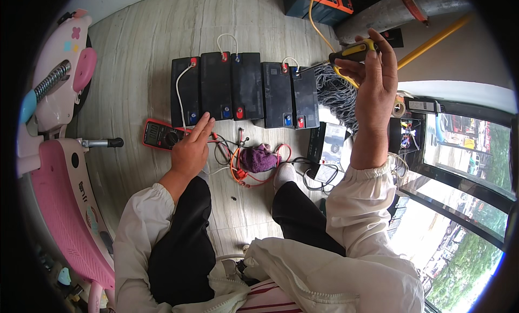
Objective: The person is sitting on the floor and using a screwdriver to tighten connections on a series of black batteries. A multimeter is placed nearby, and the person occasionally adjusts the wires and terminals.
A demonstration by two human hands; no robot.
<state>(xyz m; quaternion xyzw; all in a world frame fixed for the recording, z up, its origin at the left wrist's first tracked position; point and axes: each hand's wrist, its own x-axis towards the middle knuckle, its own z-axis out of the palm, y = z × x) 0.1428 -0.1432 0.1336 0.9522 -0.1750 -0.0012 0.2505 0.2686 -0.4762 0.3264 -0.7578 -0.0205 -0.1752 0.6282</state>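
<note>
On the pale striped floor (140, 69), a side-by-side row of five black batteries (216, 86), and over its right end a yellow-and-black screwdriver (354, 51) pinched between thumb and fingers of the right grip (373, 86). Near the row's left end, the left grip (189, 153), fingers straight and close together, impossible to tell whether pinching anything; just beside it a red-edged multimeter (157, 134), farther right a crumpled purple cloth (258, 159). At the screwdriver's tip, the rightmost battery's blue terminal (297, 70), contact hard to judge.

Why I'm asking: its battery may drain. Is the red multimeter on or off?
On: the multimeter shows digits on its screen. Its dial is too small to read.
</note>
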